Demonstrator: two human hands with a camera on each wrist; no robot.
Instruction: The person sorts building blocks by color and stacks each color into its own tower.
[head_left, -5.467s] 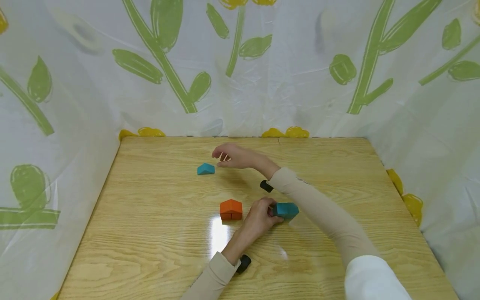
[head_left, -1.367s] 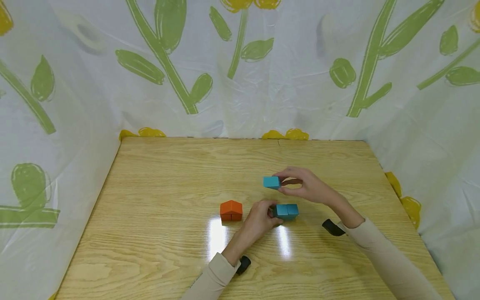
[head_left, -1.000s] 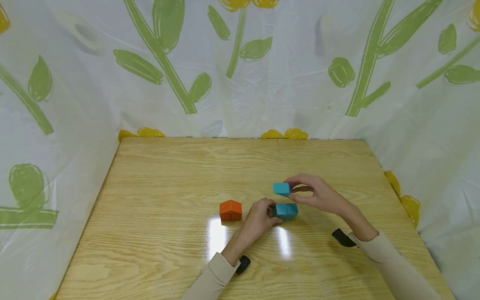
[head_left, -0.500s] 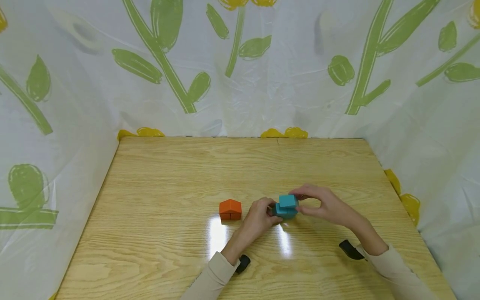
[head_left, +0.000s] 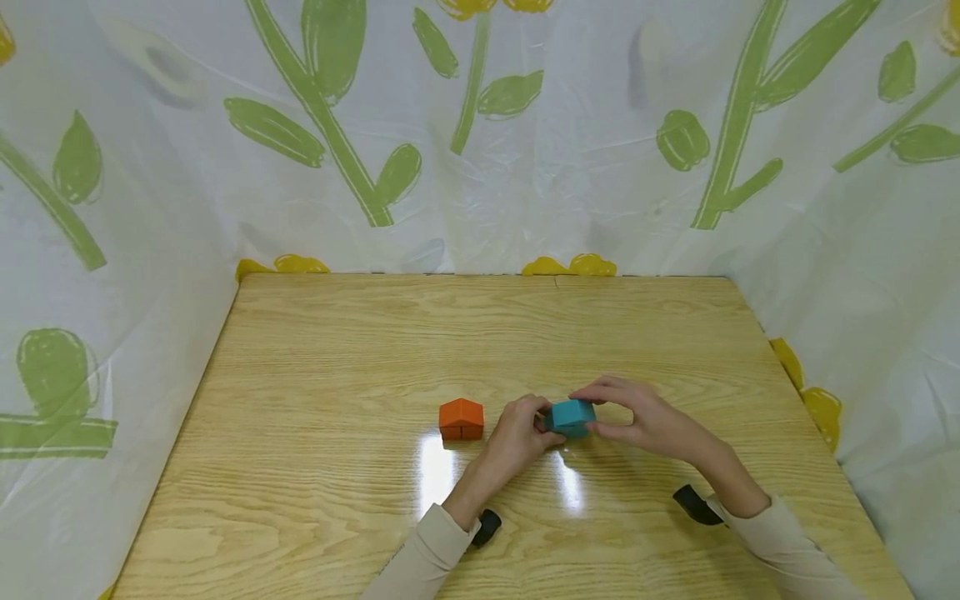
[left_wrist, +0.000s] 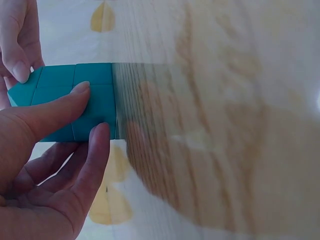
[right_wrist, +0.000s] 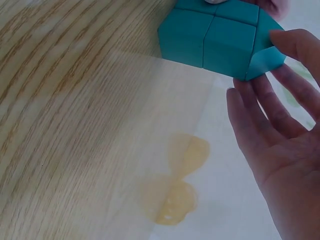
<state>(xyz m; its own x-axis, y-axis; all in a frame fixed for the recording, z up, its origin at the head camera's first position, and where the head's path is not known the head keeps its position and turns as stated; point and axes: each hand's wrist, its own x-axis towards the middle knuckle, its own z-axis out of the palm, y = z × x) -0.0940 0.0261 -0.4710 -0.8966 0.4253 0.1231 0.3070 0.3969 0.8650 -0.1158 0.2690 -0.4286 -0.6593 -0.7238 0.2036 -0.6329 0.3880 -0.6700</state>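
Several teal-blue cubes (left_wrist: 95, 75) are stacked in two layers on the table, and a blue triangular block (head_left: 573, 412) sits on top like a roof. My left hand (head_left: 517, 440) grips the cubes from the left, its thumb across one face in the left wrist view. From the right, my right hand (head_left: 648, 417) pinches the triangular block between thumb and fingers. In the right wrist view the triangular block (right_wrist: 267, 60) lies against the cubes with a thin seam between. To the left stands an orange house-shaped stack (head_left: 461, 417), apart from both hands.
The wooden table (head_left: 337, 358) reaches back to a white curtain (head_left: 570, 192) with green and yellow plant prints, which also closes off both sides. A black wrist camera (head_left: 696, 505) hangs below the right forearm; another (head_left: 487, 527) sits by the left wrist.
My right hand took the blue triangular block from the back left, brought it rightward and lowered it onto the blue cubes. My left hand has stayed on the cubes.
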